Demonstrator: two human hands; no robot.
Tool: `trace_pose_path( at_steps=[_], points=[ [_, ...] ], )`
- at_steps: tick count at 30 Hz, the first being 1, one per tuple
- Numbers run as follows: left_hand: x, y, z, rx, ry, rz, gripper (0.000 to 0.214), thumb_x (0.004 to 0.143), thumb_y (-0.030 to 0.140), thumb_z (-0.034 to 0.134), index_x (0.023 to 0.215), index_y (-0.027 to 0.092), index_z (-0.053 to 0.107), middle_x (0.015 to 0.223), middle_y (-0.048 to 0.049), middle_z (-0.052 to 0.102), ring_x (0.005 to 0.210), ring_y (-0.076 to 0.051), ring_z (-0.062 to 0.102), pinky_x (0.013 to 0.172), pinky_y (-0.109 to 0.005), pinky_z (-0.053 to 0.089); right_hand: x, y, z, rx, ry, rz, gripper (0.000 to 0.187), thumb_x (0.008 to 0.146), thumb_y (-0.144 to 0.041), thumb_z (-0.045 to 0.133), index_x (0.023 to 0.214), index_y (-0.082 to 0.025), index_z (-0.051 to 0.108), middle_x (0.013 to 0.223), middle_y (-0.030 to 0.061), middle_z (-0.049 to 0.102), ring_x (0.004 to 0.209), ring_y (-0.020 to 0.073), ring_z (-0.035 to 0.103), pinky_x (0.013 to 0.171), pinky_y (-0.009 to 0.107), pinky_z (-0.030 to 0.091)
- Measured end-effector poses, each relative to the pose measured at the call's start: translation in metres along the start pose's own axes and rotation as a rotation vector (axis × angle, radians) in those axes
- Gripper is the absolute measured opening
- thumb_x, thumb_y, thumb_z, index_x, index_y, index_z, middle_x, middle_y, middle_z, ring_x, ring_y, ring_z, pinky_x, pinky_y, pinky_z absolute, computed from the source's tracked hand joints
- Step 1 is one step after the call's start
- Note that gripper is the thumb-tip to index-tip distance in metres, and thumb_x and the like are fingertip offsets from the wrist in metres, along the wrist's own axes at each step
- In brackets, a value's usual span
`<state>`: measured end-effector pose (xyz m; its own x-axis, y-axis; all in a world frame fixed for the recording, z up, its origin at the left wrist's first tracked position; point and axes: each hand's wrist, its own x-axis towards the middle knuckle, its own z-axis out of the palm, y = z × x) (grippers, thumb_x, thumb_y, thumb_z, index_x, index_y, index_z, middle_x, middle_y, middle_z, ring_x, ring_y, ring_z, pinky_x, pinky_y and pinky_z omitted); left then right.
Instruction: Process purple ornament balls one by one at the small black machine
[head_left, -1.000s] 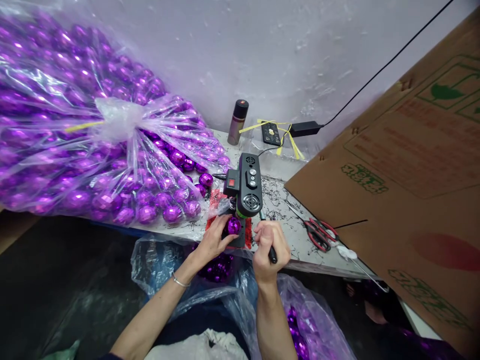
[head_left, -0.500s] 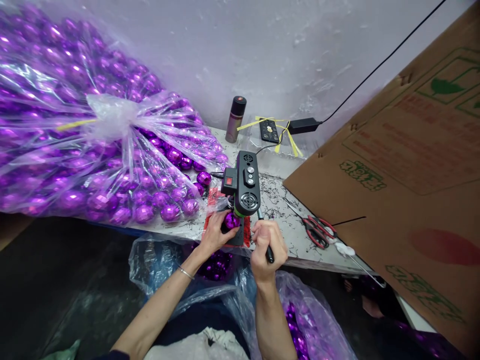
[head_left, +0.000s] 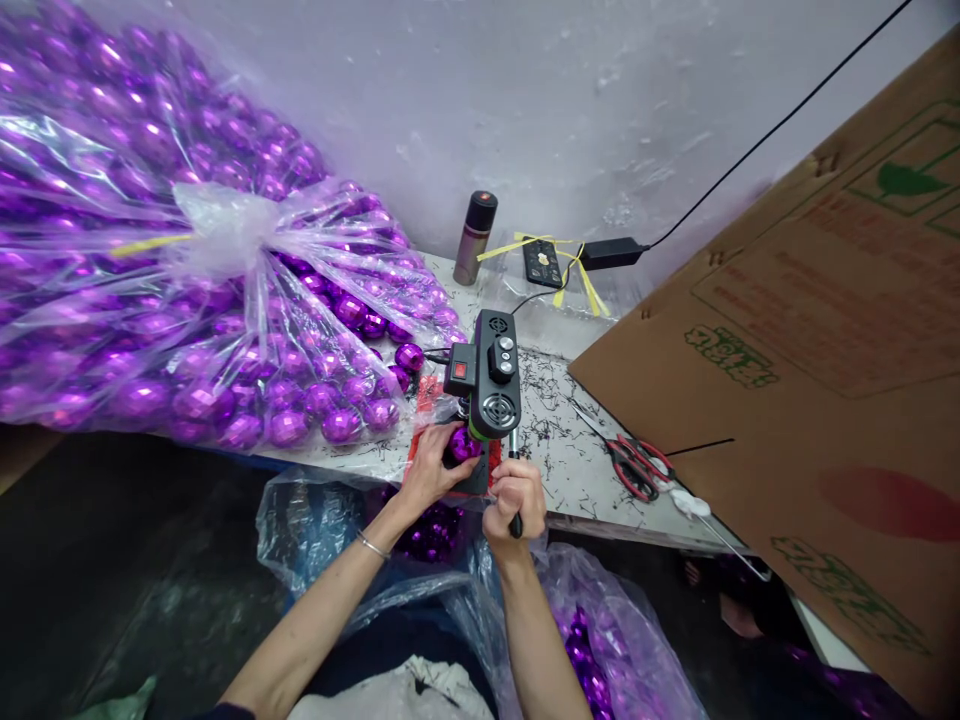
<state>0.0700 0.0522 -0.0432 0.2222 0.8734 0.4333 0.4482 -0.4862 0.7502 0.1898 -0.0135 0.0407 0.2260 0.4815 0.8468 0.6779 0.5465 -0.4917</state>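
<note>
A small black bench drill press (head_left: 496, 375) stands on the table near its front edge, with a red switch on its left side. Under its head, my left hand (head_left: 435, 462) grips a shiny purple ball (head_left: 464, 444) between thumb and fingers. The ball's top meets the green-ringed underside of the head; the tool tip is hidden. My right hand (head_left: 516, 500) is wrapped round the black-gripped lever (head_left: 515, 524) at the press's right side. Beneath the press, red material (head_left: 426, 392) shows around its dark base.
A large tied clear bag (head_left: 225, 240) of purple balls fills the left. Scissors (head_left: 637, 465) lie right, beside a tall cardboard box (head_left: 787, 370). A spray can (head_left: 475, 238) and a power adapter (head_left: 611, 252) stand behind. Dark shavings litter the table (head_left: 551, 440). Open plastic bags (head_left: 307, 530) hang in front.
My right hand has swung the lever down and to the left, nearer the press. My left hand keeps the purple ball in the same place. The view has shifted slightly.
</note>
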Motion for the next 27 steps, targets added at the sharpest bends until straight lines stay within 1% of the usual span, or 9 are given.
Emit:
trace_pose_path(
  at_steps=[4,8,14,16,21,24,27],
  points=[
    [0.0,-0.001,0.001,0.002,-0.004,-0.001,0.051,0.087,0.038,0.077,0.132,0.019,0.06,0.121,-0.0119,0.072,0.115,-0.03,0.067,0.102,-0.049,0.053,-0.003,0.004,0.004,-0.007,0.044,-0.016,0.03,0.104,-0.022,0.038,0.077,-0.023,0.052,0.074,-0.0017,0.058,0.067,0.0136,0.058,0.079,0.037,0.053],
    [0.001,-0.001,0.001,-0.003,0.013,0.028,0.051,0.087,0.037,0.076,0.131,0.018,0.06,0.119,-0.0124,0.073,0.114,-0.03,0.067,0.1,-0.048,0.054,-0.006,0.008,0.007,-0.011,0.046,-0.04,0.031,0.105,-0.024,0.037,0.076,-0.023,0.05,0.072,-0.0026,0.055,0.066,0.0129,0.056,0.077,0.035,0.051],
    [0.003,-0.001,0.002,-0.007,0.009,0.014,0.049,0.086,0.035,0.076,0.13,0.019,0.061,0.117,-0.0111,0.073,0.11,-0.03,0.068,0.097,-0.048,0.055,-0.007,0.01,0.011,-0.013,0.079,-0.035,0.033,0.105,-0.024,0.034,0.074,-0.023,0.047,0.071,-0.0027,0.052,0.064,0.0131,0.055,0.076,0.036,0.051],
    [0.003,-0.002,0.002,-0.012,0.016,0.019,0.05,0.085,0.035,0.077,0.13,0.019,0.061,0.118,-0.0111,0.073,0.111,-0.03,0.068,0.097,-0.048,0.055,-0.008,0.01,0.013,0.005,0.078,-0.027,0.033,0.105,-0.023,0.033,0.074,-0.023,0.047,0.071,-0.0025,0.052,0.065,0.0133,0.054,0.076,0.036,0.051],
    [0.005,-0.005,0.003,-0.02,0.035,0.04,0.048,0.085,0.036,0.078,0.127,0.019,0.062,0.116,-0.011,0.074,0.11,-0.029,0.07,0.097,-0.047,0.056,-0.009,0.01,0.012,0.017,0.042,-0.071,0.033,0.105,-0.021,0.034,0.075,-0.023,0.047,0.073,-0.0026,0.054,0.066,0.0127,0.055,0.078,0.035,0.05],
    [0.008,-0.003,0.004,-0.03,0.042,0.047,0.05,0.084,0.036,0.079,0.128,0.019,0.062,0.116,-0.0115,0.074,0.11,-0.03,0.07,0.097,-0.048,0.056,0.004,-0.001,0.007,0.04,0.037,0.006,0.034,0.104,-0.019,0.035,0.072,-0.023,0.047,0.072,-0.0018,0.053,0.067,0.0136,0.055,0.069,0.032,0.047],
    [0.003,0.0,0.0,-0.041,0.017,0.064,0.053,0.085,0.036,0.079,0.131,0.019,0.06,0.121,-0.0124,0.072,0.115,-0.031,0.069,0.1,-0.049,0.056,0.03,-0.018,-0.002,0.083,0.021,0.141,0.033,0.103,-0.018,0.041,0.071,-0.023,0.048,0.069,-0.002,0.053,0.067,0.0138,0.055,0.064,0.03,0.041]
  ],
)
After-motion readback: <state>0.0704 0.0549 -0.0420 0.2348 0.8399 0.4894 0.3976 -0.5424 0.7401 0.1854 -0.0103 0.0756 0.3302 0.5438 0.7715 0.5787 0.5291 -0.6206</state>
